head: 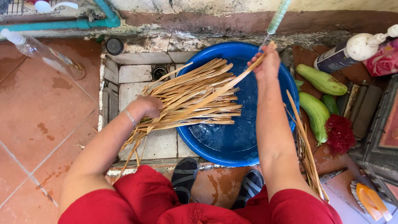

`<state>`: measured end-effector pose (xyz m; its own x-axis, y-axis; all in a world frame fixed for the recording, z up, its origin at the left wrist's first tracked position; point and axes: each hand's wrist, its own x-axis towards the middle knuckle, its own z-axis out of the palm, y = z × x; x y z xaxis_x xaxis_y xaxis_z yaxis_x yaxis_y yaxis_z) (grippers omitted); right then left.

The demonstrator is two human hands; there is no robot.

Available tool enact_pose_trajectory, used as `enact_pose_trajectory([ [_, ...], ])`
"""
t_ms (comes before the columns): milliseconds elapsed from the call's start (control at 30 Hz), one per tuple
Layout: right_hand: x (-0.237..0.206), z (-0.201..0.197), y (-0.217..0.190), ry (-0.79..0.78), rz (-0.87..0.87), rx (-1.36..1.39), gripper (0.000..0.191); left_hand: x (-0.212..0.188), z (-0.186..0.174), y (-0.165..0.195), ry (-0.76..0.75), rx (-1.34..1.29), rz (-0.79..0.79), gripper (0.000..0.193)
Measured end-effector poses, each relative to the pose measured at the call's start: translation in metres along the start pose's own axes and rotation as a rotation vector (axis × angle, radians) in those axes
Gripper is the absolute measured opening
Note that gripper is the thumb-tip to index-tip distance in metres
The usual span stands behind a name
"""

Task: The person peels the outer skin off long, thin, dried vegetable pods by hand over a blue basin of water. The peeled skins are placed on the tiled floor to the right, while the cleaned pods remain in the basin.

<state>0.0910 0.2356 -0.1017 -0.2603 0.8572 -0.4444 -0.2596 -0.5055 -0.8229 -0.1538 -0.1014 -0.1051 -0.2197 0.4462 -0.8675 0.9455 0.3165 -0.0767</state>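
Bundle of straw-coloured strips (190, 99) lies fanned across the left rim of a blue basin (207, 147), which sits on the wet tiled floor (37, 108) against the wall edge. Over at the far left there's a clear plastic bottle (45, 56) lying on the red tiles. The left hand (146, 105) is closed tight around the gathered end of the bundle, just outside the basin. The right hand (267, 64) is pinched shut on a single long strip (232, 85) above the basin's far rim. More loose strips (306, 153) lie to the right, then green squashes (319, 97), a red scrubber (340, 132) and a pump bottle (352, 52).
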Motion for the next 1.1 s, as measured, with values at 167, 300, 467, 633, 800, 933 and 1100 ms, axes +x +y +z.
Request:
enact_pose_trajectory([
  [167,-0.017,0.03,0.026,-0.171,0.071,0.083,0.023,0.062,-0.022,-0.025,0.491,-0.394,0.089,0.03],
  [300,-0.021,0.014,0.034,-0.082,-0.05,0.006,0.037,0.107,-0.035,-0.005,0.566,-0.393,-0.012,0.033],
  [467,-0.022,0.0,0.035,-0.006,0.046,0.05,0.048,0.127,-0.045,0.021,0.423,-0.538,-0.13,0.039],
  [633,-0.015,-0.005,0.05,-0.033,0.154,-0.067,0.039,0.126,-0.049,0.02,0.4,-0.49,-0.125,0.036],
  [800,-0.015,-0.004,0.07,-0.118,0.156,-0.198,0.03,0.118,-0.037,0.026,0.722,-0.837,0.062,0.021],
  [933,-0.021,0.007,0.068,-0.104,0.241,-0.081,0.037,0.101,-0.034,0.042,0.713,-1.168,0.233,0.016],
  [1100,-0.034,0.022,0.045,-0.176,0.141,0.025,0.036,0.068,-0.028,0.061,0.651,-1.118,0.366,0.02],
])
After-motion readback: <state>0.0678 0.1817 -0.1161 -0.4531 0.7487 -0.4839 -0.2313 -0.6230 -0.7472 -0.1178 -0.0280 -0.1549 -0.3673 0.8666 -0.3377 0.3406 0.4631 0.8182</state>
